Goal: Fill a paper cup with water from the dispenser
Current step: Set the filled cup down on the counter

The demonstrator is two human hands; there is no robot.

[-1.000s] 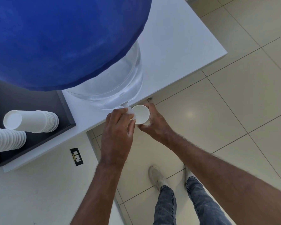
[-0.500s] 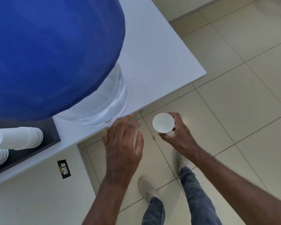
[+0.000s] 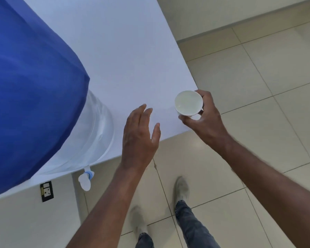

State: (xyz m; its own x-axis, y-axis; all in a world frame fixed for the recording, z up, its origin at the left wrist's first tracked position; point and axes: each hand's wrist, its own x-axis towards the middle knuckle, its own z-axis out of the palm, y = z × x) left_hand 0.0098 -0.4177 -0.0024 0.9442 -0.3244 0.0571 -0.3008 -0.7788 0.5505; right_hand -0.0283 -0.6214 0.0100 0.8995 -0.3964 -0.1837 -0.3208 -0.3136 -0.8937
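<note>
My right hand grips a white paper cup upright, over the front right corner of the white table. Water shows inside the cup. My left hand hovers with fingers spread and holds nothing, above the table's front edge, left of the cup. The dispenser is a clear water jug under a blue cover at the left. Its white and blue tap hangs over the table's front edge, well left of both hands.
A dark wall socket sits on the white panel below the table edge. Beige floor tiles spread right and below. My two feet in light shoes and jeans stand just in front of the table.
My right hand carried the cup away from the tap, rightward and up to the table corner. My left hand let go of the tap and opened. The stacked cups at left left the view.
</note>
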